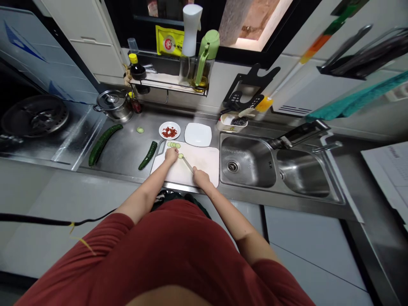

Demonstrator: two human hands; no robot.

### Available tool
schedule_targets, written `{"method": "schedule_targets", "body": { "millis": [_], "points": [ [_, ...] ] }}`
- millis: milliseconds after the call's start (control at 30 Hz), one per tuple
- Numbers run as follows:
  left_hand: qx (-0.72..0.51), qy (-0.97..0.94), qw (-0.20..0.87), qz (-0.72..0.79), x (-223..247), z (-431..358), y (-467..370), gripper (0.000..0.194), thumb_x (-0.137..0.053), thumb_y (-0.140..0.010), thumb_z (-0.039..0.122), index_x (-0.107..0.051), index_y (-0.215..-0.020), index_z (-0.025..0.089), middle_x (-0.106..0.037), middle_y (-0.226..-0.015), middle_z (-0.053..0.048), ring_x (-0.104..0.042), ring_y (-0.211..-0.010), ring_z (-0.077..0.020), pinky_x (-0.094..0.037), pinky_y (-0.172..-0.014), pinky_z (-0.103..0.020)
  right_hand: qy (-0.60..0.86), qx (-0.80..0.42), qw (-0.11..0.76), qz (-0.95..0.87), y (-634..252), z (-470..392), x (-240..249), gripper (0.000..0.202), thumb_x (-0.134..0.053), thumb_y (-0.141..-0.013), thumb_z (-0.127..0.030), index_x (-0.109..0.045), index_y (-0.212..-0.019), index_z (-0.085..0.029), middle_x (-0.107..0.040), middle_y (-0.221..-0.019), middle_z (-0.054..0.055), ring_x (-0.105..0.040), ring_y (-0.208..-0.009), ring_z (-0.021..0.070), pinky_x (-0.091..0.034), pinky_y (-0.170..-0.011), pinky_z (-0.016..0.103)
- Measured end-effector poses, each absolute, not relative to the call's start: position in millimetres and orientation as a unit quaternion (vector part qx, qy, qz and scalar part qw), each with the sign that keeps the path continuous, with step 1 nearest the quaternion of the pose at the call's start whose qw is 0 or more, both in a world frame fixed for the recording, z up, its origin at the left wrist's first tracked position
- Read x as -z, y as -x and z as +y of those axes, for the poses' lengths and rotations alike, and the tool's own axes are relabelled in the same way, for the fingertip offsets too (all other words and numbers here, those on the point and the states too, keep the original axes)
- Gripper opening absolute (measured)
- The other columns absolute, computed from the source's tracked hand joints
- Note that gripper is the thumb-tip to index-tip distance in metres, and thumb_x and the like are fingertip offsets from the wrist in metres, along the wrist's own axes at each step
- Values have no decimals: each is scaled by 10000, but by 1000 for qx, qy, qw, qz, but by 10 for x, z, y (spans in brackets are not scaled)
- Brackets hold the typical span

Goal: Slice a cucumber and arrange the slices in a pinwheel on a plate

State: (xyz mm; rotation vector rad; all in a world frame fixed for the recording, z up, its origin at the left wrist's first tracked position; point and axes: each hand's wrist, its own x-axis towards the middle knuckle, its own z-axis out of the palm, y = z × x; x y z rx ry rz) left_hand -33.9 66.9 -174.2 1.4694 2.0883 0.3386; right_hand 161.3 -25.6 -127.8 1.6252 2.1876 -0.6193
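My right hand (201, 177) is closed round the handle of a knife (188, 164), whose blade points up and left over the white cutting board (204, 163). At the blade's tip lies a pale green cucumber slice (181, 156). Just left of that slice, my left hand (171, 155) rests low over the board with its fingers curled in; whatever they may hold is hidden. Several round cucumber slices (174, 145) lie in an overlapping row above my left hand. A shorter piece of cucumber (148, 155) sits on the counter left of the board.
A whole cucumber (103, 144) and a cut end (140, 130) lie farther left. Behind the board stand a plate of chopped red pieces (170, 131) and a white square plate (198, 134). A steel pot (114, 105) is back left; a double sink (248, 161) adjoins the board's right.
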Motion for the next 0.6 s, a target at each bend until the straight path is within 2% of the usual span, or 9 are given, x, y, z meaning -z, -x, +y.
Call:
{"method": "schedule_targets", "body": {
  "millis": [200,600],
  "points": [
    [-126,-547,277,780,1757,672,339,151,-609,-780,203,-689,-907,221,-706,-994,-64,-611,-1001,-203,-433,-842,-271,-574,217,159,773,-1515,-174,1249,340,-348,-906,-76,-436,-1221,-169,-672,-1037,140,-655,-957,239,-474,-768,314],
    [-129,-549,274,779,1759,670,347,147,-625,-775,235,-690,-907,220,-705,-1012,-72,-612,-1000,-207,-435,-844,-279,-578,215,161,771,-1445,-136,1210,354,-342,-911,-66,-432,-1239,-167,-668,-1068,147,-651,-978,235,-472,-790,315]
  ]
}}
